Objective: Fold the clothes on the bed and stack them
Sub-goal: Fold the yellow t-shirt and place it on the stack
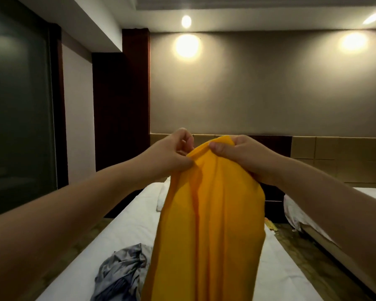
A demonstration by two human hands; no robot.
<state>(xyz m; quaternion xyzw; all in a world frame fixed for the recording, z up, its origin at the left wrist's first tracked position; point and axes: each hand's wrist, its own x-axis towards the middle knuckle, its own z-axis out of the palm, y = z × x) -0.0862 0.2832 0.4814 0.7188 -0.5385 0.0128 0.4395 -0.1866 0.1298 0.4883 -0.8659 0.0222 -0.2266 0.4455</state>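
Observation:
A yellow-orange garment (206,224) hangs in the air in front of me, above the white bed (126,227). My left hand (172,152) pinches its top edge on the left. My right hand (239,155) grips the top edge on the right, thumb in front of the cloth. The two hands are close together at the top of the garment. The cloth falls in long vertical folds and runs out of the bottom of the view. A crumpled grey-blue garment (122,272) lies on the bed to the lower left of it.
A second white bed (295,209) stands to the right across a narrow floor gap with some yellow item (270,225) on the floor. A dark headboard and tan wall are ahead. A dark glass pane (17,109) fills the left side.

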